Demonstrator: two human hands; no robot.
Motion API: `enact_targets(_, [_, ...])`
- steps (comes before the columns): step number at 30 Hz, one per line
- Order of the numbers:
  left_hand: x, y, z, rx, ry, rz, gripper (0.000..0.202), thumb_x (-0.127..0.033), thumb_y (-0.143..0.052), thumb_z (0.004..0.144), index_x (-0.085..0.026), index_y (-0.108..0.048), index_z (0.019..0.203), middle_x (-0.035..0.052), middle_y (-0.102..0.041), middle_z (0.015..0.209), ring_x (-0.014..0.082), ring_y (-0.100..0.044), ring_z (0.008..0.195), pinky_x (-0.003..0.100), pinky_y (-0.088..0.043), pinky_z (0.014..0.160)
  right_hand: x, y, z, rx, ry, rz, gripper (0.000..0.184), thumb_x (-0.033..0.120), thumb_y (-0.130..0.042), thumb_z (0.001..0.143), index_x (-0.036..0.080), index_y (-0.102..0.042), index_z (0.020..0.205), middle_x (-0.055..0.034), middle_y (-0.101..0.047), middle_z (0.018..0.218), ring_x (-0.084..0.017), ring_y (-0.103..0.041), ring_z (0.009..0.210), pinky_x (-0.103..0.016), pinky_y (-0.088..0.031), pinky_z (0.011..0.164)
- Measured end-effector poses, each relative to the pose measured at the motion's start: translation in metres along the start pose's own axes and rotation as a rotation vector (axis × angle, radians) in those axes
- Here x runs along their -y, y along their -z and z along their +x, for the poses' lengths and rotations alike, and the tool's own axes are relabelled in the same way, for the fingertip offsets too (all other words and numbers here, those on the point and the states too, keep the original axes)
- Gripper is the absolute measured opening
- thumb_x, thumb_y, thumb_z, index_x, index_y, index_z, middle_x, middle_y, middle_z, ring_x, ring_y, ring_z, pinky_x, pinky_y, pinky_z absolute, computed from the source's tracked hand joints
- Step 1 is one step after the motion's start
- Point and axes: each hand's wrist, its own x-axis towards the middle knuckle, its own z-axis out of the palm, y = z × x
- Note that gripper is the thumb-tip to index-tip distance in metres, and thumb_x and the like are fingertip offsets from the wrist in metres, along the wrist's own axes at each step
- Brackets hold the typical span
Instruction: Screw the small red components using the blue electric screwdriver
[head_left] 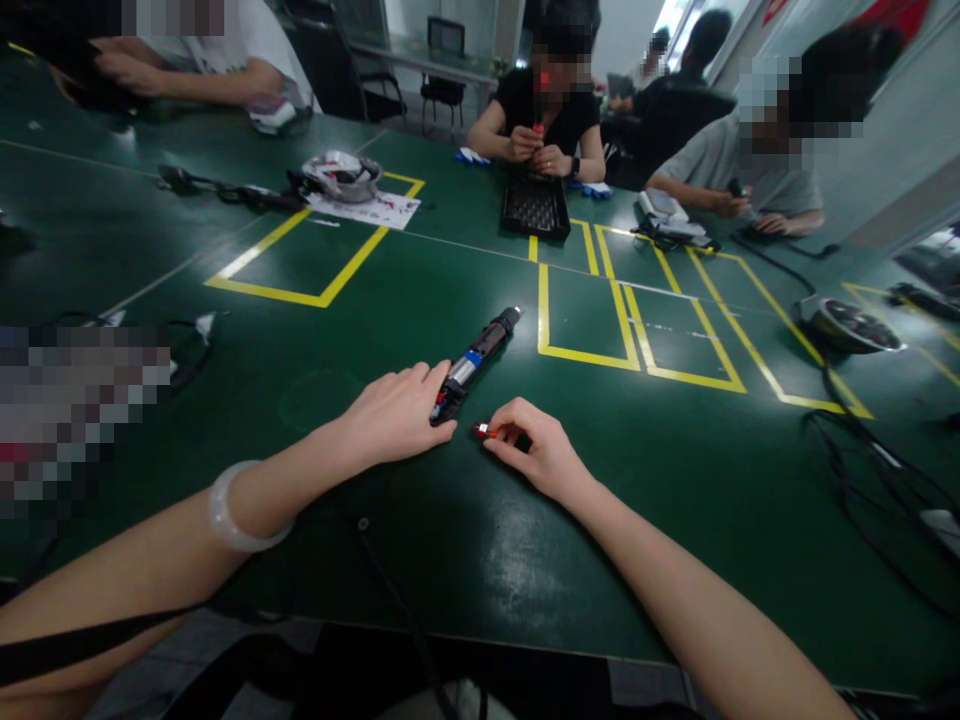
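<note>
A long, slim black device (480, 355) with a silver cylinder, a blue band and a narrow metal tip lies slantwise on the green table. My left hand (405, 410) is closed around its near end, with the tip pointing away to the right. Small red and blue bits show beside my left fingers. Just to the right, my right hand (536, 445) pinches a small red part (481, 430) with a white patch between thumb and fingers. The red part is close to the device's near end but apart from it. My right fingertips partly hide it.
Yellow tape outlines (589, 355) mark the green table (420, 520). A black tray (535, 208) stands at the far side, where a person works. Black cables (847, 450) and a round metal dish (855, 325) lie at right. A wrapped roll (341, 178) rests on paper at far left.
</note>
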Motion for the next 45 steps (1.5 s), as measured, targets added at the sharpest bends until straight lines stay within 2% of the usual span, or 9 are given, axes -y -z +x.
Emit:
enact_targets(7, [-0.02,0.001,-0.013,0.034,-0.077,-0.064,0.069,-0.053,-0.052,0.089,-0.014,-0.04,0.144,0.0192,-0.063,0.118,0.0377,-0.066,0.099,0.045,-0.05,0.081,0.006,-0.002,-0.003,0.045,0.103,-0.208,0.004,0.026,-0.058,0.097,0.022,-0.06,0.096,-0.0061,-0.061,0.098,-0.019,-0.06,0.091,-0.031,-0.051,0.08])
enact_targets(13, [-0.023,0.0,-0.014,0.031,-0.121,-0.075,0.066,-0.048,-0.051,0.089,-0.013,-0.04,0.144,0.0184,-0.063,0.116,0.0362,-0.065,0.1,0.045,-0.051,0.081,0.004,-0.007,0.0,0.038,0.145,-0.333,0.01,0.027,-0.054,0.099,0.022,-0.062,0.1,-0.0085,-0.063,0.103,-0.02,-0.062,0.097,-0.032,-0.053,0.084])
enact_targets(18, [-0.025,0.0,-0.014,0.035,-0.101,-0.057,0.061,-0.047,-0.053,0.089,-0.015,-0.042,0.14,0.0155,-0.064,0.115,0.0333,-0.066,0.098,0.042,-0.051,0.08,0.0,-0.008,0.0,0.029,0.181,-0.42,0.013,0.026,-0.055,0.099,0.022,-0.066,0.105,-0.0082,-0.064,0.104,-0.02,-0.062,0.096,-0.032,-0.054,0.083])
enact_targets(26, [-0.028,0.0,-0.015,0.017,-0.082,-0.031,0.076,-0.063,-0.054,0.089,-0.014,-0.041,0.145,0.0164,-0.063,0.122,0.0336,-0.064,0.108,0.04,-0.051,0.083,0.0,-0.005,-0.004,0.035,0.219,-0.416,0.018,0.019,-0.05,0.1,0.02,-0.066,0.107,-0.0092,-0.067,0.103,-0.02,-0.063,0.094,-0.032,-0.053,0.081])
enact_targets(30, [-0.031,-0.002,-0.013,-0.005,-0.042,0.018,0.08,-0.065,-0.051,0.091,-0.012,-0.039,0.149,0.0175,-0.064,0.121,0.0335,-0.064,0.109,0.04,-0.05,0.083,0.003,-0.004,-0.005,0.048,0.234,-0.379,0.026,0.012,-0.047,0.098,0.019,-0.065,0.114,-0.0103,-0.068,0.109,-0.021,-0.062,0.099,-0.035,-0.054,0.085])
enact_targets(35, [-0.033,-0.003,-0.011,-0.032,-0.02,0.05,0.072,-0.062,-0.05,0.092,-0.013,-0.044,0.145,0.0158,-0.065,0.117,0.0322,-0.065,0.104,0.04,-0.051,0.079,0.005,-0.003,-0.005,0.053,0.188,-0.312,0.033,0.01,-0.044,0.096,0.02,-0.062,0.122,-0.0095,-0.067,0.11,-0.02,-0.063,0.102,-0.035,-0.055,0.09])
enact_targets(40, [-0.028,0.002,-0.008,-0.025,-0.001,0.117,0.068,-0.06,-0.053,0.09,-0.014,-0.048,0.14,0.0159,-0.066,0.114,0.0331,-0.065,0.102,0.04,-0.051,0.076,0.006,0.001,-0.005,0.057,0.107,-0.309,0.032,0.013,-0.046,0.096,0.022,-0.058,0.125,-0.0081,-0.065,0.109,-0.02,-0.062,0.102,-0.035,-0.054,0.09])
enact_targets(45, [-0.005,0.009,0.0,0.001,0.05,0.141,0.063,-0.062,-0.052,0.088,-0.017,-0.053,0.132,0.0156,-0.065,0.114,0.0347,-0.064,0.1,0.041,-0.051,0.076,0.005,0.004,-0.005,0.045,0.058,-0.32,0.028,0.015,-0.046,0.098,0.021,-0.059,0.122,-0.0072,-0.064,0.103,-0.018,-0.063,0.096,-0.031,-0.054,0.082])
